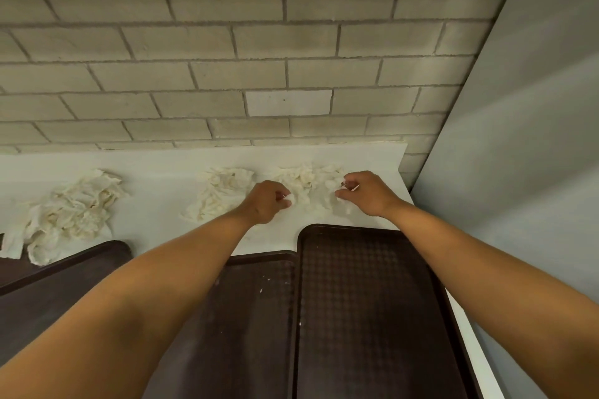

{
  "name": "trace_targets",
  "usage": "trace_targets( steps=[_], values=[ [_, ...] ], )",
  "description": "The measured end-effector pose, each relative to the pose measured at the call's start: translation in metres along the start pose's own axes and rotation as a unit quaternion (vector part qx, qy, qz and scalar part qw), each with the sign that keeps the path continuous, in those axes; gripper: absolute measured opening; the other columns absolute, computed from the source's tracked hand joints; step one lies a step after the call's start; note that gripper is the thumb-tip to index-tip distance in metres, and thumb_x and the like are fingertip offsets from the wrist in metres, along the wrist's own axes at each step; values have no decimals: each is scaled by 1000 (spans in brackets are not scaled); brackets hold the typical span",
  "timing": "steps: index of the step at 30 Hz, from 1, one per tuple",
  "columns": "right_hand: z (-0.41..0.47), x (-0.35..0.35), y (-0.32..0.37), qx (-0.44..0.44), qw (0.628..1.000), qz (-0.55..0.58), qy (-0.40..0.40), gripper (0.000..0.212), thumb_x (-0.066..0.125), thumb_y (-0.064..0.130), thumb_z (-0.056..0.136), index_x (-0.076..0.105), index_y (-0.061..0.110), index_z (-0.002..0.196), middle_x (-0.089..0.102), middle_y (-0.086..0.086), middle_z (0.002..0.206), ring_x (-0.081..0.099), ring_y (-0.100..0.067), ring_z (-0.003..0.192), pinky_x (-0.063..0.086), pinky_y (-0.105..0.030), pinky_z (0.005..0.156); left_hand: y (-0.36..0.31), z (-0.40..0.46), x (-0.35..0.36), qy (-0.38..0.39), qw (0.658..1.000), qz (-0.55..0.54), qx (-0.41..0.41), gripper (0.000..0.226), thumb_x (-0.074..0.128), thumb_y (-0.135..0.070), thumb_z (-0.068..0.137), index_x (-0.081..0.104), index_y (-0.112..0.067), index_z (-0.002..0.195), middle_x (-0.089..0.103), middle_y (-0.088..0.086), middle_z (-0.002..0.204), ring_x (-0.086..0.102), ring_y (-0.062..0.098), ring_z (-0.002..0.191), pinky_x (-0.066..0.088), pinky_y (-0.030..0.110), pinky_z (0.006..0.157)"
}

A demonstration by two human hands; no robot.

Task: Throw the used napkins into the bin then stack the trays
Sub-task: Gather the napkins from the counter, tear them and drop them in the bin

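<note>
Pinching crumpled napkins (308,185) on tabletop (155,168): left hand (269,201), right hand (366,193), each grip curled. No readable writing anywhere. Trays (366,301) cut off below.

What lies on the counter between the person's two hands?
In the head view, a crumpled napkin pile lies between the left hand and right hand; each hand pinches a bit of it.

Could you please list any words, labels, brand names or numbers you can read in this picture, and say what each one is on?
None: no readable text appears anywhere in the view.
The trays show only a woven pattern and white crumbs.
The napkins, counter and brick wall are unmarked.
Neither the left hand nor the right hand, each pinching napkin paper, shows any writing.
</note>
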State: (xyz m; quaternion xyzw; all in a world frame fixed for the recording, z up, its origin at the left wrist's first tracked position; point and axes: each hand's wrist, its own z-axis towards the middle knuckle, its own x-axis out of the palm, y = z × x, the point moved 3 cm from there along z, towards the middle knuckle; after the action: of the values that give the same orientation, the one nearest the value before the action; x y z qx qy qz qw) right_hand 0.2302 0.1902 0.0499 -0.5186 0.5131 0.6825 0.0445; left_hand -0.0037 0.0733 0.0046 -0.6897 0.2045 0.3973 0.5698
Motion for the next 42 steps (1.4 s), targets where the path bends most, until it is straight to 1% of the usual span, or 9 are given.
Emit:
trace_targets(
  steps=[3,8,13,18,22,26,32,37,42],
  values=[
    [-8,-12,11,-17,999,29,-7,32,73,32,91,57,16,69,62,0,82,60,-14,81,40,-20,68,-9,-6,-15,-4,999,-36,19,9,74,-21,89,65,-21,87,56,-5,69,53,8,64,46,20,71],
    [-32,-28,34,-27,998,51,-24,28,73,35,91,58,25,70,63,6,87,54,-2,72,39,-19,65,-31,-30,-36,-8,987,-162,7,14,73,-15,89,69,-13,102,59,-2,81,65,18,75,57,23,59],
    [-64,-36,54,-39,996,75,-31,33,74,34,90,59,7,78,62,7,84,52,1,62,37,-22,61,-47,-66,-53,-21,978,-206,-6,22,74,-18,89,70,-12,110,65,5,96,70,18,80,62,28,68],
    [-107,-27,70,-49,994,90,-37,34,74,32,90,61,0,84,59,7,83,51,-5,71,42,-24,71,-53,-109,-57,-6,962,-273,15,20,73,-12,89,71,-10,109,66,16,102,71,24,79,62,36,71],
    [-148,-10,80,-42,988,149,-14,3,74,25,91,71,26,90,63,9,80,56,-7,70,44,-22,70,-53,-145,-51,4,948,-317,16,18,73,-10,89,71,-13,106,66,5,92,70,22,74,62,35,71],
    [-191,16,78,-14,981,194,-12,9,73,21,92,74,28,98,72,10,83,66,-7,77,49,-13,74,-47,-176,-36,26,939,-342,-1,16,74,-11,88,71,-16,103,66,3,90,69,20,73,61,35,70],
    [-250,45,56,21,979,202,-12,5,73,25,92,74,20,93,70,-14,90,67,-35,90,55,-43,86,-42,-226,-2,61,929,-364,-9,13,72,-8,89,70,-17,98,71,-5,80,68,16,72,58,34,68],
    [-291,57,39,33,978,206,-9,3,72,24,93,74,22,94,73,-5,90,69,-28,90,57,-46,89,-57,-264,22,66,932,-357,1,10,72,-9,90,69,-14,98,72,3,86,69,18,74,58,33,67],
    [-338,62,23,37,965,257,-43,19,74,19,91,68,2,88,70,-17,90,67,-38,89,52,-54,89,-81,-317,49,66,927,-369,-5,12,72,-10,89,69,-11,101,67,17,95,67,20,76,59,34,68]
  ],
)
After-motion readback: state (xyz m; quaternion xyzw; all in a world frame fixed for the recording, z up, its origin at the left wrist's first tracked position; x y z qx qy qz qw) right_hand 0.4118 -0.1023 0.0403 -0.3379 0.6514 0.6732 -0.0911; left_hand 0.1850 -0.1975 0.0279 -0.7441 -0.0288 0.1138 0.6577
